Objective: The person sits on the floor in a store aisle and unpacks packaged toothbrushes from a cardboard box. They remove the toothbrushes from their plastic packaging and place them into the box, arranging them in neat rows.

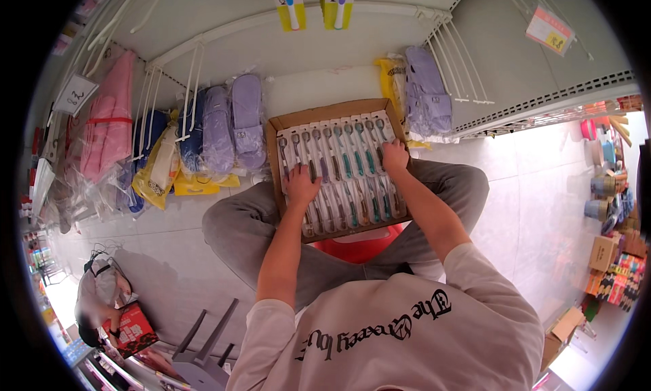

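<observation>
An open cardboard box (pixel 329 107) rests tilted across my lap, filled with two rows of packaged toothbrushes (pixel 348 157) in clear blister packs. My left hand (pixel 302 184) lies over the packs at the box's left side, fingers spread. At the right side, my right hand (pixel 395 156) has its curled fingers on the packs near the box's inner edge; whether it grips one cannot be told. Between my legs part of a red stool (pixel 351 246) shows beneath the box.
Wire hooks hang from the shelf rail (pixel 224 27) ahead. Bagged purple slippers (pixel 247 121) flank the box, with more slippers (pixel 430 91) at right. Two hanging toothbrush packs (pixel 290 7) are above. At lower left are an upturned grey stool (pixel 201 368) and a person (pixel 99 294) with a red box (pixel 133 330).
</observation>
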